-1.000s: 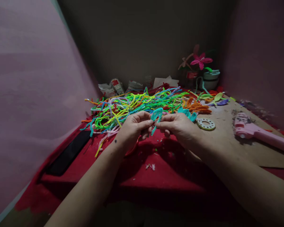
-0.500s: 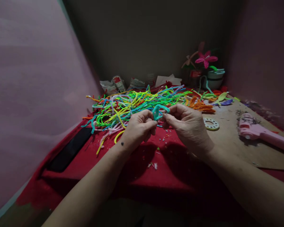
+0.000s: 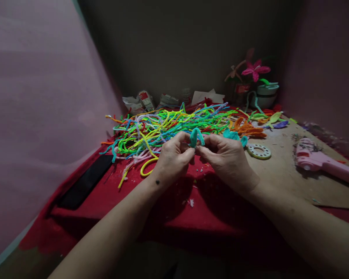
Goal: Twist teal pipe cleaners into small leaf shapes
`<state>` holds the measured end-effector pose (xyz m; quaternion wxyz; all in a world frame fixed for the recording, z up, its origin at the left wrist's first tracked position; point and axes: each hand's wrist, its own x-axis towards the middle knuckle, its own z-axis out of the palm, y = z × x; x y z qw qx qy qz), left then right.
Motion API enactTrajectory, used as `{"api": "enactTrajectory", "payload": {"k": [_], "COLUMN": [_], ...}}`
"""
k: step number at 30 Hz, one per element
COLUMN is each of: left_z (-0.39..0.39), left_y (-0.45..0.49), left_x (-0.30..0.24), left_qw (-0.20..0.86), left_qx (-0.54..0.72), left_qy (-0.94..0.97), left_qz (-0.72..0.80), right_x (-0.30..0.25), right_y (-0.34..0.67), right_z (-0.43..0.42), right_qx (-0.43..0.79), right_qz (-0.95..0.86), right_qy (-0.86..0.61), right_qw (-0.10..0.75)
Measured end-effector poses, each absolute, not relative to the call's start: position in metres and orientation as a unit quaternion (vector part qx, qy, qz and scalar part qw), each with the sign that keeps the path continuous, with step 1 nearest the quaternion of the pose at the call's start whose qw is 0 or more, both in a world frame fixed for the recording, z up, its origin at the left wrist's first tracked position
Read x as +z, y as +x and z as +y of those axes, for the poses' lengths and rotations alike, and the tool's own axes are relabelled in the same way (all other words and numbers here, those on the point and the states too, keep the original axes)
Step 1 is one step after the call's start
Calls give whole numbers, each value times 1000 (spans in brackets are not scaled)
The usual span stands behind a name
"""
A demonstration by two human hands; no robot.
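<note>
My left hand and my right hand meet over the red cloth, both pinching a teal pipe cleaner bent into a small upright loop between the fingertips. Just beyond the hands lies a big tangle of coloured pipe cleaners. More teal bent pieces lie right behind my right hand.
A white ring with holes and a pink glue gun rest on brown cardboard at right. Orange shaped pieces, a pink pipe-cleaner flower and a pot stand at the back right. A black flat object lies left.
The teal pipe cleaner has been folded from a wider loop into a tighter, upright one. Both hands stayed together and shifted slightly; the view moved a little.
</note>
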<state>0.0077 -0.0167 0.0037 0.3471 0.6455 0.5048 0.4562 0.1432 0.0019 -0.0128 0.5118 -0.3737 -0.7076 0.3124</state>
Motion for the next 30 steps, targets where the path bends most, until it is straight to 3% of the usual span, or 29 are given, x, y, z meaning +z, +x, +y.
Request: {"api": "enactTrajectory", "payload": {"k": [7,14,19,25,30], "left_z": [-15,-16,-14,-12,-11], "left_y": [5,8,7,1,-3], "left_x": [7,8,6,-2,3], "left_qw": [450,466,473,409,360], "left_qx": [444,404,339,286,279], "left_qy": [643,625,636,674,696], "left_qz": [433,478,507,544,554], "right_x": [-6,-8,-6,-6,-9], "right_y": [149,149,152,151,151], "right_z": [10,15,15,15,18], "right_qx": [514,544,517,569,582], "right_qz": [-610,-599,-610,-491,-483], "right_qy": [-355,-305,-353,-371,-370], "right_qw": [489,502,486,546,540]}}
